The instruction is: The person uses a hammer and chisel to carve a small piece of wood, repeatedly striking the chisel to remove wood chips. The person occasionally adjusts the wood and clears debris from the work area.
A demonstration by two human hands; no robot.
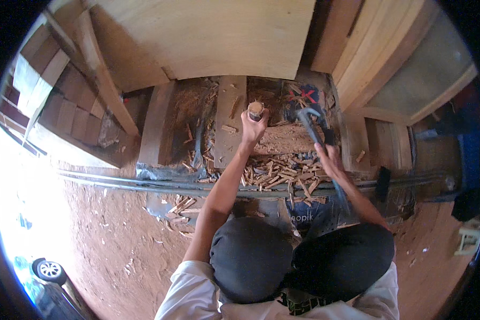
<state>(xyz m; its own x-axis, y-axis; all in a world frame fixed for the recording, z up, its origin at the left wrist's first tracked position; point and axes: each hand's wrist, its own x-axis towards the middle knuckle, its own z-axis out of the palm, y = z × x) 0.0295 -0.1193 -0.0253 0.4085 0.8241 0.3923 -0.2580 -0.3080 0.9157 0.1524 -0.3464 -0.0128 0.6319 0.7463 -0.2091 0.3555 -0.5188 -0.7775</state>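
Note:
My left hand (255, 126) is wrapped around an upright chisel (256, 108). Its round wooden handle end, frayed on top, faces up, and its blade is hidden below my fist. To the right, my right hand (329, 159) grips the slim shaft of a hammer (310, 121); its curved metal head points away from me, blurred by motion and apart from the chisel. Under and beside my hands lies a rough-cut wooden beam (285, 140). Loose wood chips (277, 173) are heaped along its near side. A wide plank (228, 144) lies left of the beam.
A large plywood sheet (218, 37) stands at the far side. Wooden frames (381, 53) lean at the right, and stacked boards (74, 114) at the left. Long metal pipes (117, 184) run across in front of my knees. A car wheel (49, 269) shows at lower left.

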